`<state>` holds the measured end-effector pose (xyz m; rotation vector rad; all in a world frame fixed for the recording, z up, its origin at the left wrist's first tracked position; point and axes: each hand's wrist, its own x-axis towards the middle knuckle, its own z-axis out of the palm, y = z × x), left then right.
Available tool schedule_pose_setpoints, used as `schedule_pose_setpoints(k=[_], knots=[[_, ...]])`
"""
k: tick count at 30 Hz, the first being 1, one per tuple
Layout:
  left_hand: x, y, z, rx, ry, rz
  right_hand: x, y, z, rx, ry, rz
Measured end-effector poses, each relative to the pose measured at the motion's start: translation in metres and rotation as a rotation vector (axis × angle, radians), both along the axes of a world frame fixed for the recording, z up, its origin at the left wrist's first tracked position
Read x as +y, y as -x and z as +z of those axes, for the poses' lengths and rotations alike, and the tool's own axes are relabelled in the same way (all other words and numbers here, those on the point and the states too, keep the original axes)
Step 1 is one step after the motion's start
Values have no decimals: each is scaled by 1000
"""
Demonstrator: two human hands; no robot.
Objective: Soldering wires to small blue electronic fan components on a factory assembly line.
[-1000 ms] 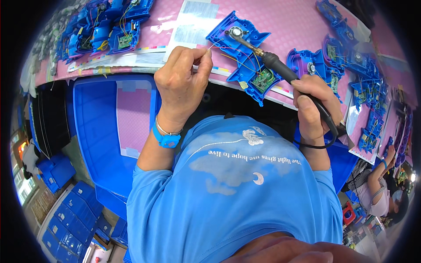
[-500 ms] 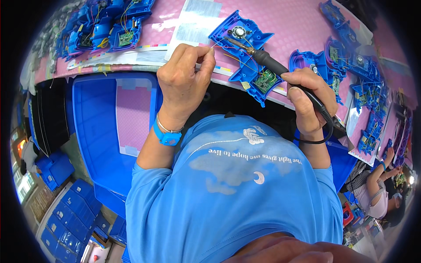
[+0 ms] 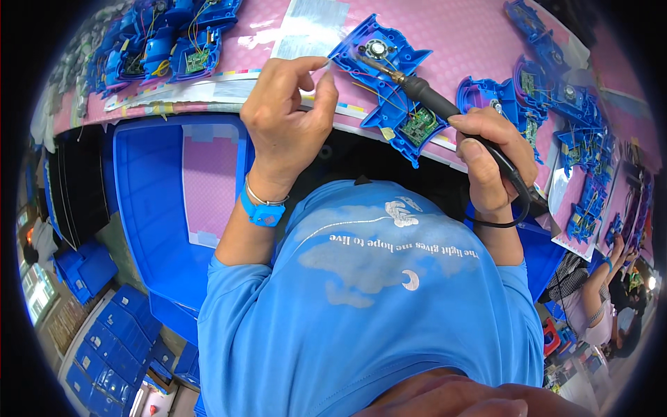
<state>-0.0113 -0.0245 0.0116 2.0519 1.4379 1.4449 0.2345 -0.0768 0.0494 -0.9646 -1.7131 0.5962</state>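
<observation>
My right hand (image 3: 492, 156) is wrapped round a black soldering iron (image 3: 429, 97), whose metal tip points left over a blue plastic housing (image 3: 392, 111). A round speaker (image 3: 376, 48) sits in the upper part of this housing and a green circuit board (image 3: 418, 126) in the lower part, with thin wires running between. At the housing's upper left edge, the thumb and forefinger of my left hand (image 3: 286, 115) are pinched on the end of a thin reddish wire (image 3: 356, 71). My other left fingers are curled.
More blue housings with boards and wires lie at the far left (image 3: 191, 55) and along the right (image 3: 570, 104). White printed sheets (image 3: 208, 92) cover part of the pink table (image 3: 465, 35). Below its edge stands a blue bin (image 3: 149, 187). Another person's arm (image 3: 594, 288) shows at the right.
My left hand has shifted slightly up and left, its pinch turning toward the housing's upper left edge. The soldering iron and my right hand have hardly moved.
</observation>
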Motion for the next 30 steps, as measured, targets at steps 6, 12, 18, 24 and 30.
schedule_pose_setpoints(k=[6,12,18,24,30], knots=[[8,13,-2,89,-328,-227,-10,-5,-2,159,9,-42],[18,10,7,403,-386,-278,-13,-5,-2,160,7,-55],[24,9,-2,489,-387,-250,-13,-7,-5,154,26,-56],[24,10,-4,482,-385,-263,-12,-9,-5,147,23,-54],[26,14,-8,429,-449,-324,-10,-5,-2,106,25,-49]])
